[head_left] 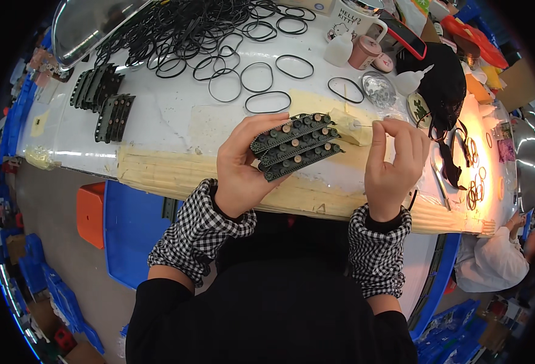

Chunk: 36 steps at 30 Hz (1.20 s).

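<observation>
My left hand (238, 173) is closed around a stack of dark green studded strips (294, 145), held above the table's front edge. Rows of round studs, some black and some copper-coloured, face up on them. To the right, my right hand (395, 161) pinches a thin needle-like rod (365, 125) between thumb and forefinger. Its tip points left, over a yellowish taped patch (347, 126) just beyond the strips. A gap separates the rod from the strips. What kind of part the strips are, I cannot tell.
Black rubber rings (188, 36) are heaped at the back, with several loose ones nearer. Similar dark strips (114, 118) lie at the left. A mug (353, 21), small squeeze bottles (338, 50), a phone (407, 39) and a black bag (440, 79) crowd the right. Tweezers (441, 182) lie there too.
</observation>
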Each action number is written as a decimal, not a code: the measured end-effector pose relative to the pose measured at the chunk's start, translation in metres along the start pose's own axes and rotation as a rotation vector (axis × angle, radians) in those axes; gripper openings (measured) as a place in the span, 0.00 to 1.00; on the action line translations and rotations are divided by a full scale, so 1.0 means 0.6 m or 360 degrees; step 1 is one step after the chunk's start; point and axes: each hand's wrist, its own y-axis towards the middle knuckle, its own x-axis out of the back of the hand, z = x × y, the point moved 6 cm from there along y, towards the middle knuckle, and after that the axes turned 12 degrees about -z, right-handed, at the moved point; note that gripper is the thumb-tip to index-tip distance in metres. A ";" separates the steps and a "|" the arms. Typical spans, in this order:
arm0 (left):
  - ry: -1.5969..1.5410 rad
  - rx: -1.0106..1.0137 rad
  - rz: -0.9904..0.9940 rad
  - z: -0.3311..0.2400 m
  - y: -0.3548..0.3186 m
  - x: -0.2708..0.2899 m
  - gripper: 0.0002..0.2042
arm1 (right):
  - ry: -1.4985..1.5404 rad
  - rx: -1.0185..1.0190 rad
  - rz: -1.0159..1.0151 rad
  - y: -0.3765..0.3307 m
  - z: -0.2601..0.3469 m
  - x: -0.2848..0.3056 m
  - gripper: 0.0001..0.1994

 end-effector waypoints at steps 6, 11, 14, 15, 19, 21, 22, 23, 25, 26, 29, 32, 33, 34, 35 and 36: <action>-0.0052 0.0000 -0.0025 0.004 -0.002 0.001 0.30 | 0.1147 -0.0617 0.0069 -0.014 0.053 0.008 0.03; -0.0028 0.0043 -0.0044 0.006 -0.002 0.000 0.30 | 0.1294 -0.0507 0.0237 -0.033 0.089 -0.023 0.04; -0.0050 0.0021 -0.0048 0.006 -0.002 0.001 0.29 | 0.1294 -0.0528 0.0228 -0.035 0.091 -0.027 0.04; -0.0057 0.0008 -0.0048 0.006 -0.003 0.001 0.29 | 0.1287 -0.0532 0.0225 -0.036 0.092 -0.027 0.04; -0.0002 -0.0023 -0.0048 0.006 -0.002 0.002 0.29 | 0.1282 -0.0505 0.0218 -0.035 0.093 -0.028 0.04; -0.0008 -0.0028 -0.0057 0.006 -0.002 0.002 0.29 | 0.1279 -0.0493 0.0216 -0.034 0.095 -0.028 0.04; -0.0024 -0.0022 -0.0059 0.006 -0.002 0.002 0.29 | 0.1270 -0.0489 0.0215 -0.034 0.096 -0.028 0.04; -0.0040 -0.0016 -0.0062 0.006 -0.002 0.001 0.29 | 0.1261 -0.0484 0.0215 -0.035 0.096 -0.029 0.04; -0.0042 -0.0017 -0.0062 0.005 -0.002 0.001 0.29 | 0.1251 -0.0470 0.0211 -0.035 0.096 -0.028 0.04; -0.0026 -0.0025 -0.0058 0.005 -0.002 0.002 0.29 | 0.1250 -0.0462 0.0207 -0.035 0.096 -0.028 0.04; -0.0014 -0.0051 -0.0045 0.006 -0.002 0.003 0.29 | 0.1354 -0.0645 0.0137 -0.035 0.086 -0.025 0.03; -0.0032 -0.0053 -0.0033 0.003 -0.002 0.003 0.29 | 0.1293 -0.0865 -0.0013 -0.027 0.057 -0.013 0.02; -0.0041 -0.0050 -0.0028 0.003 -0.002 0.002 0.30 | 0.1235 -0.0925 -0.0073 -0.025 0.040 -0.008 0.02; -0.0046 -0.0037 -0.0020 0.003 -0.001 0.000 0.30 | 0.1013 -0.0774 -0.0130 -0.020 0.024 -0.001 0.02; -0.0051 -0.0024 -0.0012 0.004 -0.001 -0.001 0.30 | 0.0791 -0.0622 -0.0185 -0.016 0.004 0.002 0.02; -0.0052 -0.0009 -0.0005 0.004 -0.002 -0.001 0.30 | 0.0571 -0.0473 -0.0235 -0.011 -0.009 0.005 0.02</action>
